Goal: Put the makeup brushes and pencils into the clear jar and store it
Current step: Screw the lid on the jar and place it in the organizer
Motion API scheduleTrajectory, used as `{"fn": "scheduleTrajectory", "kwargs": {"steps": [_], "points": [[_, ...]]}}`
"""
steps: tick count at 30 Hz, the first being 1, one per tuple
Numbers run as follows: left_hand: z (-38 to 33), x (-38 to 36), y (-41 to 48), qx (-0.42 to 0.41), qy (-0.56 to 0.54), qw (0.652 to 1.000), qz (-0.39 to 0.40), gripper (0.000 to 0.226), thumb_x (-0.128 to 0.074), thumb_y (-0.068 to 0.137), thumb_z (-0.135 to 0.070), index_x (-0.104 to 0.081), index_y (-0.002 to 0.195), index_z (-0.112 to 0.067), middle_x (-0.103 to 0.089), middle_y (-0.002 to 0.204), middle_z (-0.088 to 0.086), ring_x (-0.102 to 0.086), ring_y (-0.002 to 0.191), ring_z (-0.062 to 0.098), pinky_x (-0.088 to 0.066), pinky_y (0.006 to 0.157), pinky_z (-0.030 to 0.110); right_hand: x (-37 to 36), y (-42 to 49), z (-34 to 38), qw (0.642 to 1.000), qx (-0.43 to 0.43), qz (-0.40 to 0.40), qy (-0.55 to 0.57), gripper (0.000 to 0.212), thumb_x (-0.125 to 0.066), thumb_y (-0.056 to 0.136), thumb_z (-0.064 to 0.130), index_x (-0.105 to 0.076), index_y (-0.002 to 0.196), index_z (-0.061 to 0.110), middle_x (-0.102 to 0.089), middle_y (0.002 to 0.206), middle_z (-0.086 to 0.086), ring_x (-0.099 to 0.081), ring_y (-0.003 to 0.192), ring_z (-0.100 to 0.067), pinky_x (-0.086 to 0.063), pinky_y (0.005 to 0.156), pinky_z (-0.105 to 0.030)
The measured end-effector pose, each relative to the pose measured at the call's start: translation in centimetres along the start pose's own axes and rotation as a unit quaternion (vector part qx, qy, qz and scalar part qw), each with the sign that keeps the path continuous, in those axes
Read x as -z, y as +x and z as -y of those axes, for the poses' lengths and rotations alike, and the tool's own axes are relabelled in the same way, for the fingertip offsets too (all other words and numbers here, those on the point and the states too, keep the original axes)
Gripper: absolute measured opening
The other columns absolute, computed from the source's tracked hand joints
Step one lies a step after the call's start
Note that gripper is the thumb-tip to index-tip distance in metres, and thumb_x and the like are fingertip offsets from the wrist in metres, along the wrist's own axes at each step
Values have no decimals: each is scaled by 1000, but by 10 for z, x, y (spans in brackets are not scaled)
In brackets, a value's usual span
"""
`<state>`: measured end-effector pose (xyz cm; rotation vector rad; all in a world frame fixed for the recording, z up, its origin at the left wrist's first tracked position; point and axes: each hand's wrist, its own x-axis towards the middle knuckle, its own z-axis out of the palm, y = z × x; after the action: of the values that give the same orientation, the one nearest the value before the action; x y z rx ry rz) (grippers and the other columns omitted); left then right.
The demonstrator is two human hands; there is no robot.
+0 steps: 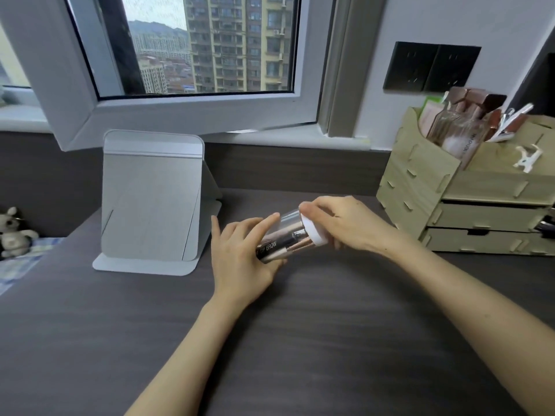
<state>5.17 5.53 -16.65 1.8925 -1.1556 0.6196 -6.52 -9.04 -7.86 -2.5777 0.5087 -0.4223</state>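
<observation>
Two hands (240, 250) (339, 223) hold one clear jar (285, 235).

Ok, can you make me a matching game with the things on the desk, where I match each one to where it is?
Things:
1. clear jar
2. folding mirror
3. wooden organiser
4. plush toy

Places:
A. far left edge, beyond the desk
B. standing left of the hands
C. held tilted between both hands
D. right side of the desk, with drawers

Pairs: 1-C, 2-B, 3-D, 4-A

The left hand wraps the jar's body, and the right hand is on its white lid.
</observation>
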Motion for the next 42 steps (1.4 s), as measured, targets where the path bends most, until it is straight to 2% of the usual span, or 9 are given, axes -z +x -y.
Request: {"fn": "scheduleTrajectory", "kwargs": {"steps": [2, 5, 10, 14, 17, 22, 29, 38, 42], "points": [[0, 1, 1, 11, -4, 1000, 1, 76, -78, 47, -40, -57, 119, -29, -68, 99, -1, -60, 89, 24, -24, 103, 62, 3, 2, -4, 999, 5, 15, -34, 70, -22, 75, 77, -53, 119, 32, -67, 94, 3, -61, 74, -15, -50, 79, -35], [1, 2, 2, 23, -7, 1000, 1, 75, -78, 46, -40, -60, 118, -26, -69, 97, 0, -61, 87, 26, -26, 102, 64, 9, 1, -7, 997, 56, 52, 30, 69, -55, 74, 66, -34, 135, 40, -57, 110, 9, -57, 95, -7, -47, 84, -28], [-2, 1, 1, 22, -11, 1000, 3, 75, -77, 47, -43, -60, 118, -27, -69, 97, -2, -62, 86, 24, -24, 103, 59, 7, 0, -5, 994, 17, 27, -101, 67, -24, 75, 75, -25, 137, 50, -60, 89, 7, -55, 89, -18, -41, 80, -32], [-4, 0, 1, 30, -22, 999, 18, 76, -77, 46, -45, -60, 118, -27, -70, 98, -2, -63, 87, 24, -23, 104, 57, 13, -5, -6, 996, 72, 44, 4, 67, -58, 73, 64, -33, 132, 48, -56, 103, 9, -57, 88, -8, -45, 80, -29], [-7, 2, 3, 58, -45, 997, 30, 78, -77, 48, -48, -59, 121, -28, -70, 100, -3, -63, 91, 20, -17, 106, 47, 13, -5, -2, 995, 34, -19, -96, 50, -40, 79, 70, -45, 124, 46, -54, 72, 16, -56, 77, -12, -41, 71, -30], [-12, 5, 5, 78, -93, 991, 54, 82, -78, 48, -55, -56, 124, -33, -69, 107, -8, -64, 96, 14, -13, 111, 41, 21, -13, 7, 998, 45, 22, -46, 51, -44, 81, 64, -39, 125, 40, -50, 82, 20, -50, 72, 1, -36, 64, -18], [-35, 4, 24, 46, -77, 995, 31, 81, -77, 46, -53, -59, 120, -25, -72, 98, -2, -66, 87, 20, -28, 108, 49, 29, -17, 12, 996, 18, -82, -22, 38, -50, 83, 54, -45, 112, 30, -54, 81, 7, -54, 85, -25, -37, 66, -32], [-117, -7, 83, 19, -168, 983, 74, 86, -67, 61, -65, -39, 137, -38, -63, 123, -1, -51, 117, 21, -18, 109, 55, 117, -31, 4, 971, -26, -238, 2, 50, -60, 72, 60, -55, 113, 32, -51, 80, 20, -58, 76, -13, -51, 65, -34], [-129, -13, 96, 42, -245, 968, 31, 68, -54, 71, -64, -47, 132, -34, -61, 123, -3, -49, 117, 15, -32, 106, 52, 174, -45, -10, 947, -71, -307, -55, 44, -61, 76, 53, -59, 112, 28, -58, 91, 12, -55, 83, -13, -47, 71, -33]]}}
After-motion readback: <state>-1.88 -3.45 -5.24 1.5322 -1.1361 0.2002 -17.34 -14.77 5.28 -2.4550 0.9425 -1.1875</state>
